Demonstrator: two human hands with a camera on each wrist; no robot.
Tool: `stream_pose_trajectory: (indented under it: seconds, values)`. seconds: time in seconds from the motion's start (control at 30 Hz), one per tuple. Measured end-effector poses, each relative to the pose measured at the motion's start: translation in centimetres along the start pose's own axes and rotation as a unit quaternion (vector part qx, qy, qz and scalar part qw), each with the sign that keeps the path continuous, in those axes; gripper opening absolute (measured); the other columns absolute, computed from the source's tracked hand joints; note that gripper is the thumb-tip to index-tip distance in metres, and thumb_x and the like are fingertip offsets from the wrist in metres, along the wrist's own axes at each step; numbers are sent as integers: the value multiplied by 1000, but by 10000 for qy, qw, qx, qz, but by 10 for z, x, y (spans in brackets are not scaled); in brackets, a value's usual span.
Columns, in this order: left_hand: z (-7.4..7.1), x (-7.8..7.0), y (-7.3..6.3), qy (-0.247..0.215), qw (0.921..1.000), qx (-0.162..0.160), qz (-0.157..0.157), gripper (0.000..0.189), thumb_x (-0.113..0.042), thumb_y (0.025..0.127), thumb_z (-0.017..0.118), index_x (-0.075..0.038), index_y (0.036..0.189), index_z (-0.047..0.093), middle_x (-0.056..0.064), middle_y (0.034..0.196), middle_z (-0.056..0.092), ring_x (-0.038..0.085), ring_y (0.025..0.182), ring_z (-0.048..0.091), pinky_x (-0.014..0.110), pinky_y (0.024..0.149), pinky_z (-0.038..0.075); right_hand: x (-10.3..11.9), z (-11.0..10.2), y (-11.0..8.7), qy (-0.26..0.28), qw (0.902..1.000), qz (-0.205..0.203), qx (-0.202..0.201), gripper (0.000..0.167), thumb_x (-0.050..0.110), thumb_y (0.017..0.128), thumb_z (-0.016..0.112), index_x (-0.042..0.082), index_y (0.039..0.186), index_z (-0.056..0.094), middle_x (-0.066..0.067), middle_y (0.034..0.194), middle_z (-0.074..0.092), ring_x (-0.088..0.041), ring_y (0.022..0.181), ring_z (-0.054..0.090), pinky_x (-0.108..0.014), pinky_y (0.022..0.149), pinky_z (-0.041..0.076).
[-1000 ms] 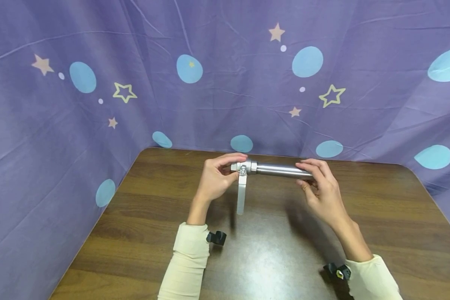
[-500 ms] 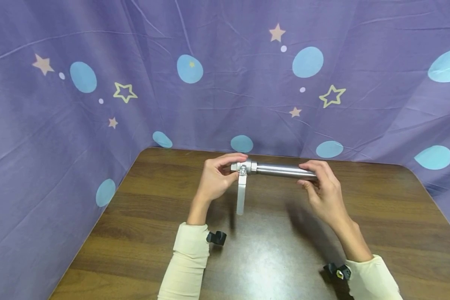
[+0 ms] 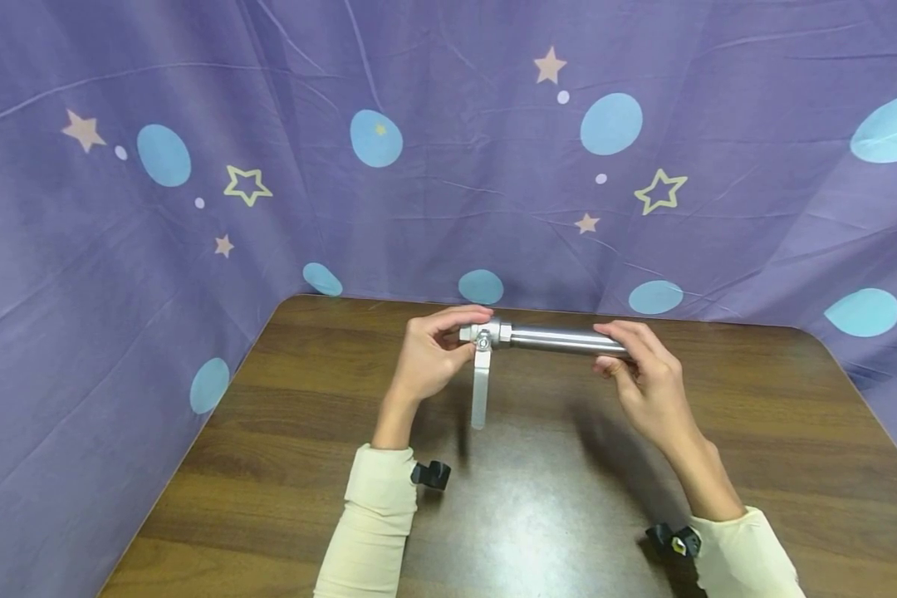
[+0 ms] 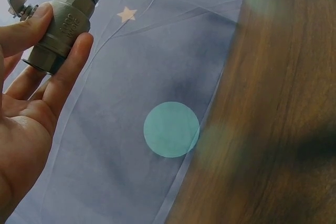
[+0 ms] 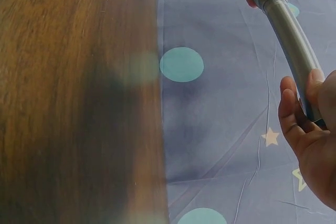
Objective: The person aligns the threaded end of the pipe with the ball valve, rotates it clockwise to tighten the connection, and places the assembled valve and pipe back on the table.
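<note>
A silver ball valve (image 3: 497,331) with a long flat lever handle (image 3: 481,390) is held up over the table by my left hand (image 3: 435,353), thumb and fingers pinching its body. Raised lettering shows on the valve body (image 4: 65,24) in the left wrist view. A smooth metal pipe (image 3: 556,339) runs level from the valve's right side, joined to it. Its far end lies in my right hand (image 3: 652,386), thumb below and fingers above. The right wrist view shows the pipe (image 5: 291,40) between thumb and curled fingers, its tip partly hidden by the hand.
Below is a brown wooden table (image 3: 269,465) with rounded far corners. A purple curtain (image 3: 448,166) with stars and blue dots hangs behind it and on the left. Black mounts (image 3: 431,475) sit at both wrists.
My right hand slides slightly outward along the pipe's end, then back in a little. The left hand and valve hold still.
</note>
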State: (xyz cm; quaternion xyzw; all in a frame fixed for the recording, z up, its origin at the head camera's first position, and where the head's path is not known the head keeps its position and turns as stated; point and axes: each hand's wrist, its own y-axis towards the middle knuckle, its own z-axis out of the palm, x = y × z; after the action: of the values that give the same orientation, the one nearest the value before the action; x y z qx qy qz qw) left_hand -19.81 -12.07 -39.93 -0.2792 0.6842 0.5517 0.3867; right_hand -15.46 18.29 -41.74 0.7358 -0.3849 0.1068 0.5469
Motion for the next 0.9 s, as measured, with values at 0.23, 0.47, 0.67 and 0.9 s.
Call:
stream_pose_trajectory:
  seconds: [0.23, 0.47, 0.67, 0.9]
  values:
    - [0, 1, 0, -27, 10000, 9, -13, 39, 23, 78, 66, 10, 113, 78, 28, 125, 75, 19, 116, 75, 24, 92, 66, 0, 0, 0, -115, 9999, -81, 70, 48, -18, 86, 74, -5, 131, 71, -20, 120, 71, 11, 90, 65, -4, 77, 55]
    - [0, 1, 0, 4, 10000, 7, -17, 38, 22, 78, 66, 13, 113, 76, 29, 126, 75, 6, 114, 73, 23, 93, 65, -3, 1, 0, -573, 9981, -229, 70, 52, -17, 84, 76, -2, 134, 69, -21, 126, 68, -1, 106, 57, -4, 84, 44]
    - [0, 3, 0, 26, 10000, -7, -20, 38, 23, 78, 66, 13, 113, 76, 29, 125, 75, 6, 114, 73, 30, 96, 66, 0, 3, -3, -395, 9991, -52, 158, 53, -18, 86, 76, -4, 135, 64, -26, 137, 56, 0, 111, 56, 0, 89, 52]
    - [-1, 3, 1, 60, 10000, -26, -40, 39, 23, 78, 67, 11, 114, 77, 28, 126, 75, 8, 115, 73, 31, 97, 65, 0, 4, -3, -472, 9987, -118, 124, 45, -20, 87, 73, -6, 129, 63, -26, 132, 57, -2, 106, 55, 1, 85, 50]
